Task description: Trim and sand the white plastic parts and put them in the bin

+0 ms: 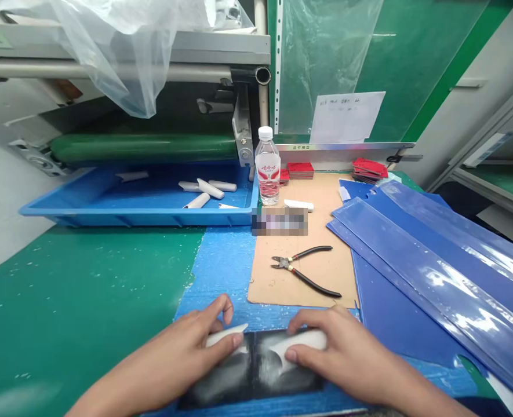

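Note:
My left hand [186,344] is closed around a white plastic piece [226,334] with a pointed end, its thumb along the near side and its index finger raised. My right hand [343,350] grips a second white tube-like piece [306,343], thumb in front and fingers behind. Both pieces are at the far edge of a dark, glossy pad [225,382] lined with white smears. The hands partly hide the two pieces. Beyond them, diagonal cutters [284,262] with black handles lie spread on a cardboard sheet [262,284].
A blue tray [152,217] at the back left holds several similar white pieces [210,189]. A water bottle [268,168] stands beside it, near a lone white piece [299,205]. Stacked red pieces [300,168] lie behind. Blue film-covered sheets [421,266] cover the right side. A green roller [147,147] spans above the tray.

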Motion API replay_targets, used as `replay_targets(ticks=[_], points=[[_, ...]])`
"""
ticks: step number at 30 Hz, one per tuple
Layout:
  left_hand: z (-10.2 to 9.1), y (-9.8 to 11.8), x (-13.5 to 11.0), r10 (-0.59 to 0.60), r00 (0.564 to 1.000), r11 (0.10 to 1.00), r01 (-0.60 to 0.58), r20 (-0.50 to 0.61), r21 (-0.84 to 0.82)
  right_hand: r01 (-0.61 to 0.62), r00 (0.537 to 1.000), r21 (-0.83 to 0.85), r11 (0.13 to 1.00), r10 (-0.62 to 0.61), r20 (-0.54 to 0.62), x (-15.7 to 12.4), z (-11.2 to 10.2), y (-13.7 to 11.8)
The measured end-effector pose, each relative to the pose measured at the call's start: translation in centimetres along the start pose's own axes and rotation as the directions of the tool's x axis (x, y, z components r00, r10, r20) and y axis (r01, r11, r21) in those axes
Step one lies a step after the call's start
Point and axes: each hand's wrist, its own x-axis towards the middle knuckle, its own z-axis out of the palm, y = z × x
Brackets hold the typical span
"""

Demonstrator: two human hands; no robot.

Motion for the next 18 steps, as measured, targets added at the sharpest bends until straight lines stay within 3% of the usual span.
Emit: replay_targets(ticks=[6,11,18], points=[[0.4,-0.7,-1.7,-0.08,0.995,0.985,0.071,0.053,0.156,-0.014,0.999,-0.133,0.991,0.019,0.038,0.0,0.8,0.8],[0.6,-1.4,-3.1,-0.089,0.992,0.989,0.077,0.092,0.123,-0.034,0.998,-0.157,0.987,0.043,0.051,-0.1,0.4,0.4],[2.3,-3.9,-2.4,-0.121,0.992,0.993,0.121,-0.031,-0.007,-0.035,0.994,-0.174,0.984,0.053,0.098,0.5,-0.1,0.2]])
